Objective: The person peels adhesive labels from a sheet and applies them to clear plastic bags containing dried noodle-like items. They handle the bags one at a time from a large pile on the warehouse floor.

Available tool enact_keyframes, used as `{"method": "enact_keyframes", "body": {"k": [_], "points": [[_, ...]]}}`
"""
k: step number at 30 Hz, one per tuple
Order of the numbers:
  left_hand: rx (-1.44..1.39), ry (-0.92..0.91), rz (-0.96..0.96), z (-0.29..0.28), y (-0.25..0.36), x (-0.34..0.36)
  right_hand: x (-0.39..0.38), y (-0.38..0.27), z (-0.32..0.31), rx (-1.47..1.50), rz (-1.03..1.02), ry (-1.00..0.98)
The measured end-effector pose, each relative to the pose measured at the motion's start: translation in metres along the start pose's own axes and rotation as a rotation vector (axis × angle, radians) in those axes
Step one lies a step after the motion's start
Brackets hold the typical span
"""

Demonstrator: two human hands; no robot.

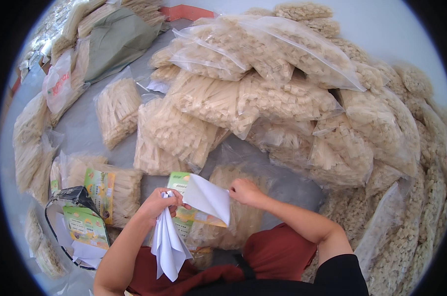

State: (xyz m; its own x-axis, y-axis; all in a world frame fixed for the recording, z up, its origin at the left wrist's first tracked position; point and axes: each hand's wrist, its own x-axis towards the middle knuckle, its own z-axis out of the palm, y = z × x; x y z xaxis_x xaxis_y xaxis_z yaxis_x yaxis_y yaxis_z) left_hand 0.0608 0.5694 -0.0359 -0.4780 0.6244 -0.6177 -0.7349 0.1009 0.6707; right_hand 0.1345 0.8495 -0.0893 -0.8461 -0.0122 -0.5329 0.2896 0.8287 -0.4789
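My left hand [160,204] is closed around a bunch of folded white paper sheets [169,246] that hang down in front of my knees. My right hand [246,192] pinches the right edge of a curled white sheet [211,198], stretched between both hands. Behind and below this sheet shows a green and yellow printed label [179,180]; whether the two are joined, I cannot tell. Under my hands lies a clear plastic bag of pale beige strips [228,232]. The tips of my right fingers are partly hidden.
At left stands a black-rimmed container [80,195] with printed labels [85,226] and white paper. Another filled bag [127,190], bearing a label, lies beside it. Large filled bags [282,98] are piled ahead and to the right. A grey-green sack [120,44] lies far left.
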Motion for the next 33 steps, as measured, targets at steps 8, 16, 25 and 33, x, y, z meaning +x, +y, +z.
{"method": "enact_keyframes", "body": {"k": [8, 16, 25, 33], "points": [[0.011, -0.020, 0.105, 0.023, 0.001, -0.011, -0.041, -0.088, 0.000, 0.134, -0.570, 0.180], [0.232, -0.013, -0.017, 0.016, -0.008, -0.002, -0.032, -0.083, -0.053, 1.110, -0.392, 0.387], [-0.249, 0.374, 0.274, 0.012, 0.002, 0.002, -0.029, -0.068, -0.026, 1.048, -0.316, 0.216], [0.939, 0.545, 0.403, -0.043, -0.036, 0.023, -0.041, 0.088, -0.014, 0.754, 0.165, -0.098]]}}
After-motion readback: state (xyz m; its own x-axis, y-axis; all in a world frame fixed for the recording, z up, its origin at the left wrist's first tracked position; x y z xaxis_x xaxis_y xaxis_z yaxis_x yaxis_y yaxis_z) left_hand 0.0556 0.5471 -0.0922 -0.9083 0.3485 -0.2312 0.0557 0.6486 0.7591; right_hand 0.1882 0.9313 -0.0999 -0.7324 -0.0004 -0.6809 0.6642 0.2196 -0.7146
